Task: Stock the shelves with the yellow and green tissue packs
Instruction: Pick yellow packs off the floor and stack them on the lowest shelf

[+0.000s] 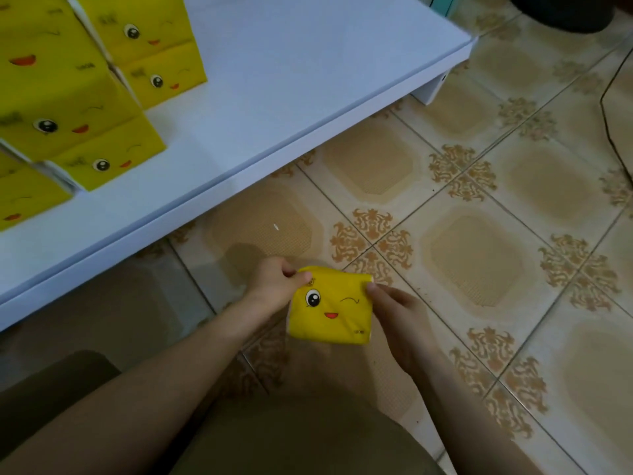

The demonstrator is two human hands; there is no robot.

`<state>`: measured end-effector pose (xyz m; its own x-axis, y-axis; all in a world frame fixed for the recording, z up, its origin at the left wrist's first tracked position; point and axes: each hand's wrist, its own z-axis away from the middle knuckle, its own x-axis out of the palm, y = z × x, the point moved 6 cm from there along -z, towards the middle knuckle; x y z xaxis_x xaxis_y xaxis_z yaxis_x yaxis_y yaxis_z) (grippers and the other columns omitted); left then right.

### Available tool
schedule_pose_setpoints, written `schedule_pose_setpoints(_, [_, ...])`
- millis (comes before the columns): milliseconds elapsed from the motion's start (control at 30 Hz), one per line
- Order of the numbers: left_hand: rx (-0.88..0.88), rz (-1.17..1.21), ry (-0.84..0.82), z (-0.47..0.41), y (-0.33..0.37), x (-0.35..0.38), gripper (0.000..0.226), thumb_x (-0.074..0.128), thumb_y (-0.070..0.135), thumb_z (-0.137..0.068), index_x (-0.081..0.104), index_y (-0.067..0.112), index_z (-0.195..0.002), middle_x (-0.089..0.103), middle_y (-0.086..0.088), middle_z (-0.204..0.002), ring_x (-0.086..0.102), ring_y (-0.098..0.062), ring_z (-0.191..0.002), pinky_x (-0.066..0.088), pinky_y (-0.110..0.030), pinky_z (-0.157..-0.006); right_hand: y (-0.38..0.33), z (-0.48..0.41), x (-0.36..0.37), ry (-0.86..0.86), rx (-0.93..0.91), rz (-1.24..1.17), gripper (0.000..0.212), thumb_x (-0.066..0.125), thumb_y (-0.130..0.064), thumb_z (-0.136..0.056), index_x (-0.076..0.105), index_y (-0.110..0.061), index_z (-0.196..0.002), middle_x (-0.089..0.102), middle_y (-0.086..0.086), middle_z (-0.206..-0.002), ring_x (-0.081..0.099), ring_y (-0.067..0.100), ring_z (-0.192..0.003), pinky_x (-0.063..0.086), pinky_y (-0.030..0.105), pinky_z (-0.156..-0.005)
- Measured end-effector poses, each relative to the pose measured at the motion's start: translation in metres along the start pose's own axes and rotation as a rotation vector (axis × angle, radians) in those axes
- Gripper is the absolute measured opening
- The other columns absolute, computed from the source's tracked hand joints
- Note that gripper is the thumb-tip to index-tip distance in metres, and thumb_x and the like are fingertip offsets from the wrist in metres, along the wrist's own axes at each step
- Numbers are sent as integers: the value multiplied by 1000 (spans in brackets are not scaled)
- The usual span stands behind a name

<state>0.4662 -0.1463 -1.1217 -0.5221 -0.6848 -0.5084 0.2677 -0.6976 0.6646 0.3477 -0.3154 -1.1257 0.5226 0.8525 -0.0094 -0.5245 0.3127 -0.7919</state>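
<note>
Across the right and lower part of the view lies the floor [479, 200], made of glossy beige square tiles with brown ornaments at their corners. Above it stands a low white shelf [274, 80], flat and smooth, with a straight front edge that runs diagonally and a short white leg under its right end. On the left part of the shelf, stacked yellow packs [68, 80] stand close together in several piles. They are box-shaped, in shiny wrap, each printed with a winking face. The right part of the shelf board carries nothing visible.

In front of the shelf's front edge, above the floor and not on the shelf, one yellow tissue pack [330, 310] is held in the air. It is soft and almost square, with rounded corners and the same face. The left hand [274, 286] pinches its upper left corner. The right hand [400, 320] grips its right edge, with the thumb at the upper right corner. A thin dark cable [609, 125] lies on the tiles at the right edge.
</note>
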Motion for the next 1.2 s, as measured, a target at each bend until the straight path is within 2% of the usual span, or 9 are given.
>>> schedule_pose_setpoints(233, [196,106,267,-12,65,-75,23,64,31,-86,62,9,-81,58,0,-74,55,-16,-75,39,-23,-58,-75,-9,44,-161,-247,-32,57,73,-36,-71,56,-29,-126,65,0,-119,64,20,-105,55,41,-85])
schedule_pose_setpoints(333, [232,330,431,-8,85,-106,41,58,40,-88,64,0,-94,64,-10,-85,62,-23,-83,43,-29,-66,-116,-26,63,-108,-287,-102,48,67,-29,-78,56,-15,-122,67,5,-110,66,21,-97,55,37,-77])
schedule_pose_setpoints(467, [262,516,535,-3,96,-125,41,58,40,-88,55,14,-121,57,-1,-114,55,-17,-106,47,-31,-88,-172,-53,114,-154,-289,-108,21,64,-25,-85,59,-10,-99,65,8,-99,64,20,-88,54,36,-79])
schedule_pose_setpoints(567, [274,456,616,-14,90,-141,56,54,52,-84,46,27,-133,54,-6,-127,53,-22,-115,48,-40,-96,-206,-70,156,-210,-321,-42,33,61,-28,-89,57,-5,-113,64,13,-111,62,27,-101,50,44,-92])
schedule_pose_setpoints(667, [169,400,690,-27,78,-160,53,50,40,-93,39,21,-140,51,-9,-133,50,-26,-120,45,-38,-99,-225,-81,193,-252,-395,187,32,52,-31,-95,57,-8,-116,59,7,-115,54,22,-104,42,34,-93])
schedule_pose_setpoints(833, [111,564,857,-24,58,-168,34,56,20,-92,54,3,-121,58,-12,-114,56,-24,-106,38,-21,-75,-233,-95,236,-242,-462,390,34,36,-18,-100,52,-2,-125,53,15,-127,44,18,-99,39,36,-94])
schedule_pose_setpoints(933, [119,576,851,-32,51,-170,15,52,15,-92,62,3,-94,59,-10,-88,55,-18,-81,37,-15,-61,-233,-102,251,-192,-459,404,34,33,-15,-100,53,1,-123,53,17,-127,47,24,-102,39,37,-95])
schedule_pose_setpoints(1000, [114,580,826,-38,48,-176,24,50,13,-93,53,7,-70,47,-3,-63,43,-11,-59,29,-13,-50,-235,-105,257,-166,-458,402,35,32,-14,-100,53,3,-122,54,17,-124,49,28,-107,39,36,-92])
schedule_pose_setpoints(1200, [83,677,764,-38,47,-179,29,49,18,-94,60,13,-68,52,4,-61,47,-7,-59,35,-22,-55,-228,-109,274,-195,-432,407,30,29,-14,-100,55,1,-105,48,10,-91,40,23,-87,33,29,-72])
